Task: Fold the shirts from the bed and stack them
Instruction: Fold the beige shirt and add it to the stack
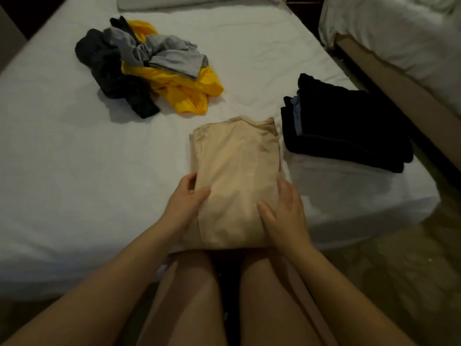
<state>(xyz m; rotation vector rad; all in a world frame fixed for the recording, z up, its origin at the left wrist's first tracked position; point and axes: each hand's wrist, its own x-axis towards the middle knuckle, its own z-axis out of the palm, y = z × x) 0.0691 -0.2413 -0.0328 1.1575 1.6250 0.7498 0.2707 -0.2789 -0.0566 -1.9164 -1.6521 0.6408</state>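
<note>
A beige shirt [234,171] lies folded into a narrow rectangle at the near edge of the bed, its lower end hanging over the edge. My left hand [185,198] holds its left side, thumb on top and fingers tucked under the edge. My right hand [287,211] rests on its right side with the fingers along the edge. A stack of folded dark shirts [349,128] sits to the right near the bed corner. An unfolded heap of yellow, grey and dark shirts [149,66] lies at the far left.
The white bed sheet [74,158] spreads wide to the left. A white pillow [187,1] lies at the head. A second bed [399,33] stands at the right across a narrow gap. My bare legs [224,295] are below the bed edge.
</note>
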